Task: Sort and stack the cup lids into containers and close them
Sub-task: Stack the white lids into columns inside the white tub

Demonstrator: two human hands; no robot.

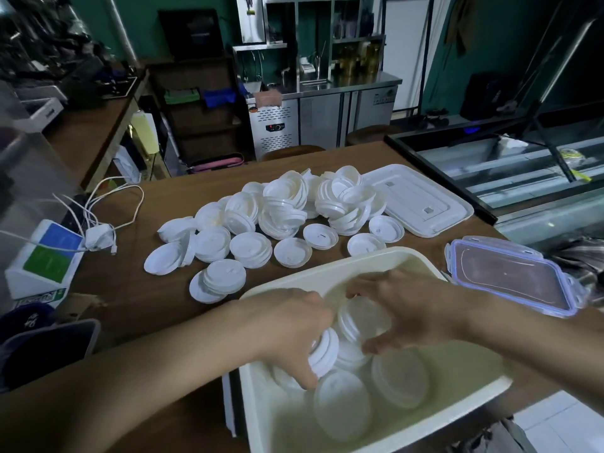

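Hard to read inside the bin [327,276] — all blur, white on cream, with its near edge cut off at the bottom of frame. Gripping a tilted stack [327,351] of lids with the left hand [294,331], fingers curled round it, fingertips partly hidden behind. Arching the right hand [415,308] over a second stack [362,318] mid-bin, thumb on the near side, fingers on the far side — cannot tell whether clamped or merely cupping. Lower down on the bin floor, flat lids [398,377], smeared, detail lost. Beyond the bin, on the table [147,305], the heap [277,217]: round, white, rimmed, some in short stacks, some tumbled loose. Just right of the heap, a white cover [421,197] lying flat. Nearer, beside the bin's right wall, a clear cover [510,276] with purple clips. Off to the left, tangled cables [98,230].
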